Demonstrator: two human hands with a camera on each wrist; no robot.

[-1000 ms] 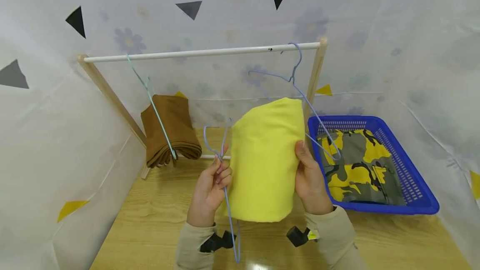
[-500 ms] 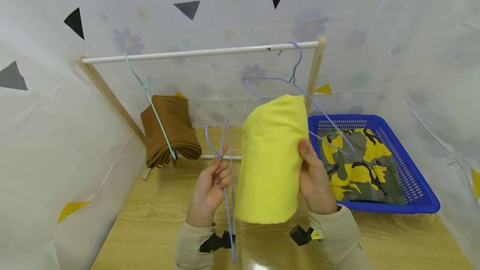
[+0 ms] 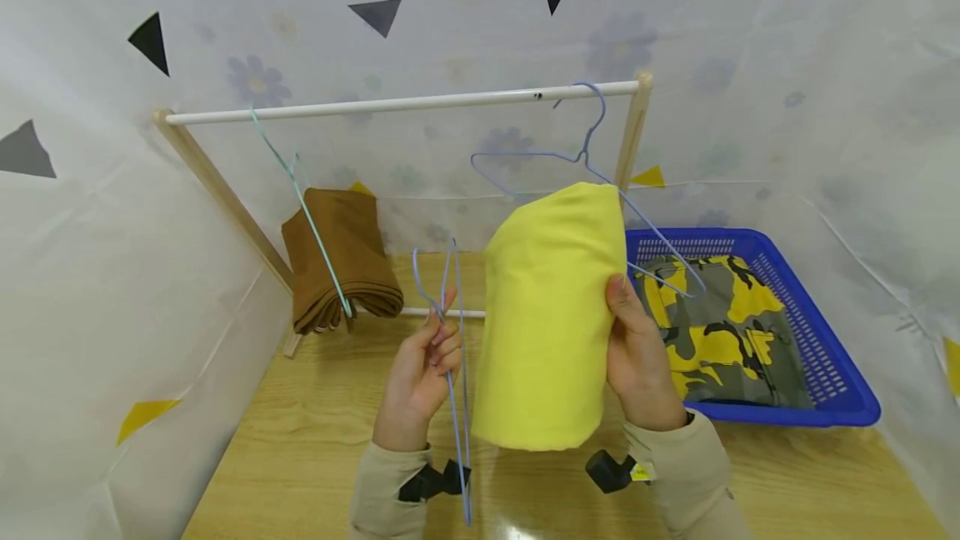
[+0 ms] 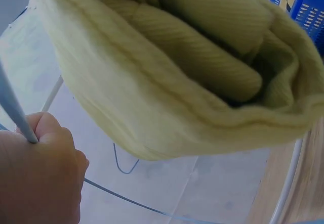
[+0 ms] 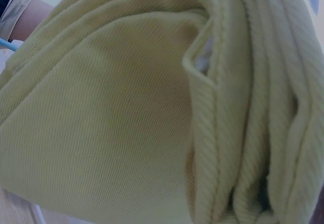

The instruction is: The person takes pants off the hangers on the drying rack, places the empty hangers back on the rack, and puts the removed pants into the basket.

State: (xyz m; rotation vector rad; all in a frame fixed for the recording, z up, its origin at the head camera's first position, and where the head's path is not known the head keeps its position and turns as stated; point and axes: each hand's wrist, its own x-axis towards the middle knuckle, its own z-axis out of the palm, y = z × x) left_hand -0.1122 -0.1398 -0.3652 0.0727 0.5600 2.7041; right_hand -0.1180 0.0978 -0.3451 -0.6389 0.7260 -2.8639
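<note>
My left hand [image 3: 418, 377] pinches a light-blue wire hanger [image 3: 457, 440] near its neck, with the hanger turned nearly edge-on. My right hand [image 3: 637, 357] grips the right edge of a thick folded yellow garment [image 3: 551, 323] and holds it above the table. A small gap shows between hanger and garment in the head view. The left wrist view catches the open layers of the yellow garment [image 4: 126, 92] beside the left hand [image 4: 45, 178]. Stacked folds of the garment [image 5: 101, 118] fill the right wrist view, hiding the right hand there. The right fingers behind the cloth are hidden.
A rack with a white bar [image 3: 405, 105] stands behind. On it hang a bare blue hanger [image 3: 652, 227] at the right and a mint hanger [image 3: 315, 227] bearing brown folded cloth [image 3: 345, 248]. A blue basket [image 3: 843, 382] holds folded camouflage cloth [image 3: 720, 340].
My right hand has carried the yellow garment to the right, away from the hanger in my left hand. The bare hanger on the rack has swivelled. The left hand has barely moved.
</note>
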